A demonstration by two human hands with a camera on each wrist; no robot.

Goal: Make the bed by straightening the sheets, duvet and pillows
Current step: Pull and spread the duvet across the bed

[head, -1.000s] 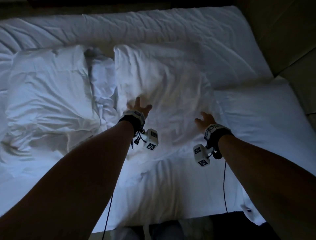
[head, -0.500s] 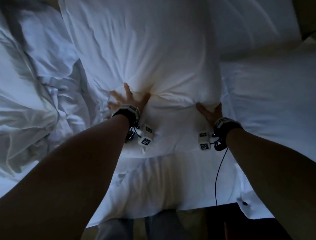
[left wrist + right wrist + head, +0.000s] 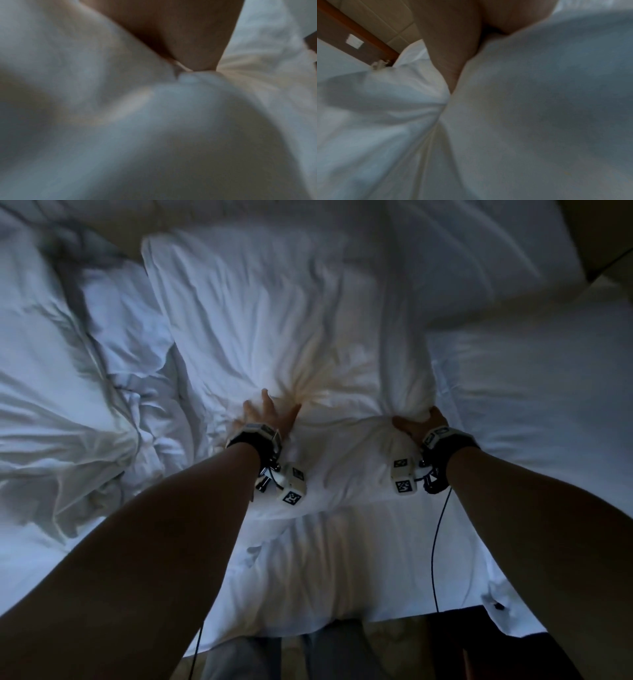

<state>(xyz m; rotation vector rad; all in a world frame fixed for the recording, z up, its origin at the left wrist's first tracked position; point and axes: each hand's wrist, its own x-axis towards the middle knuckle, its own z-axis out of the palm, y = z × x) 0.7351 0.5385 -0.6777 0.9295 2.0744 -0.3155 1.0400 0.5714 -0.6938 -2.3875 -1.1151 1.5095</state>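
Observation:
A large white pillow [image 3: 274, 330] lies lengthwise in the middle of the bed. My left hand [image 3: 270, 416] digs into its near end, and the cloth bunches between thumb and fingers. My right hand [image 3: 418, 422] grips the pillow's near right corner, its fingers hidden under a fold. In the left wrist view my left hand [image 3: 188, 40] pinches puckered pillow cloth [image 3: 171, 135]. In the right wrist view my right hand [image 3: 450, 47] sinks into the pillow [image 3: 539, 108]. A crumpled white duvet [image 3: 68, 422] is heaped on the left. The white sheet [image 3: 342, 570] covers the near edge.
A second pillow [image 3: 531, 405] lies flat to the right, and a third [image 3: 479, 251] sits at the back right. A padded wall or headboard [image 3: 603, 227] rises at the top right. My legs [image 3: 274, 655] stand against the bed's edge. A wrist cable [image 3: 435, 542] hangs over the sheet.
Both hands came down from above the pillow onto its near end and closed on it. The cloth now puckers round them, and my head has moved closer.

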